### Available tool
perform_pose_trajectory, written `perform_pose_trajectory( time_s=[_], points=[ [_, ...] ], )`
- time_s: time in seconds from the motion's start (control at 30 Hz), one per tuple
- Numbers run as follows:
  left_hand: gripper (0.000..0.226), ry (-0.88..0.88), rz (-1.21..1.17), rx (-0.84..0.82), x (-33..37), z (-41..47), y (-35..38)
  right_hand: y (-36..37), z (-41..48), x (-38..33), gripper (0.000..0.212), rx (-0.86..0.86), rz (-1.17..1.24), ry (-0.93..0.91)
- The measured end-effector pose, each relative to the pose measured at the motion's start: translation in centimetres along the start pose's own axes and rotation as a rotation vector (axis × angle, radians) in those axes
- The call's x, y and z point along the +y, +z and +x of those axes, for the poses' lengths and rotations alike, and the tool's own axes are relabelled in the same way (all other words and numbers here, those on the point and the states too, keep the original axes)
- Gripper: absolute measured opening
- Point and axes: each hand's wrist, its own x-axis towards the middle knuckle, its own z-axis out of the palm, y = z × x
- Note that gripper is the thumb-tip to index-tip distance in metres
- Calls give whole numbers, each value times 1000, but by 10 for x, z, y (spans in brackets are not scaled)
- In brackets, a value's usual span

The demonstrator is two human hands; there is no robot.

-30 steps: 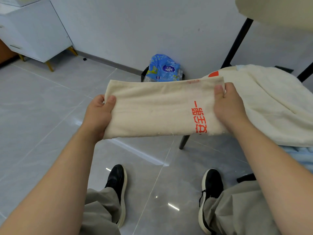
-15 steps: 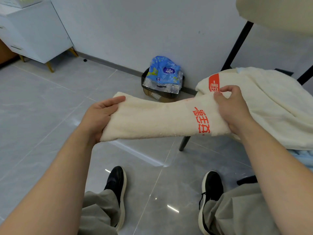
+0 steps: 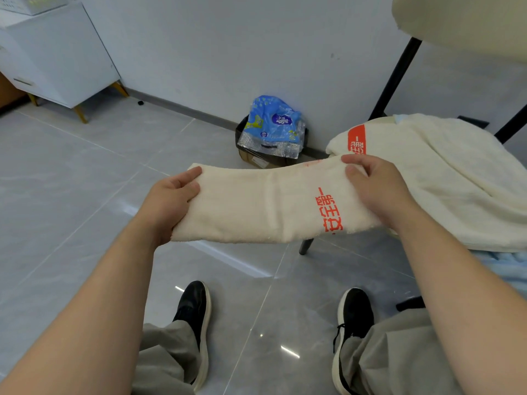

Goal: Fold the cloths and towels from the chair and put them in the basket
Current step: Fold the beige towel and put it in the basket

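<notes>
Head view: cream towel [image 3: 256, 206], folded into a long band with red print near its right end, held in the air over the floor, just off the chair's [image 3: 306, 246] left edge. Left hand [image 3: 168, 201] grips the left end, thumb on top. Right hand [image 3: 376, 189] grips the right end, fingers curled over the top edge. More cream towels [image 3: 445, 181] piled on the chair seat.

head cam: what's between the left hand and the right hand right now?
The folded cream towel spans the gap, with the left hand gripping one end and the right hand the other. The head view shows it.
</notes>
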Motion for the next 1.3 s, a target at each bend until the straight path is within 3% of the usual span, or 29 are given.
perform_pose_trajectory(
  time_s=[0.1, 0.27, 0.5, 0.8, 0.93, 1.07, 1.3],
  points=[
    [46, 27, 30, -70, 5, -8, 8, 8, -4, -4, 38, -50, -124, -96],
    [58, 181, 348, -116, 3, -28, 36, 34, -14, -11, 48, -119, -353, -204],
    [66, 231, 559, -220, -5, -46, 77, 75, -43, -15, 58, -351, -396, -223],
    [71, 288, 583, -296, -9, -49, 82, 87, -57, -25, 61, -470, -228, -158],
    [69, 274, 565, -322, -10, -48, 82, 86, -59, -30, 59, -517, 71, 8],
    [96, 342, 660, -382, -13, -45, 79, 80, -62, -38, 66, -525, 383, 199],
    [120, 376, 867, -494, -18, -40, 74, 78, -60, -30, 85, -632, 543, 291]
  ],
)
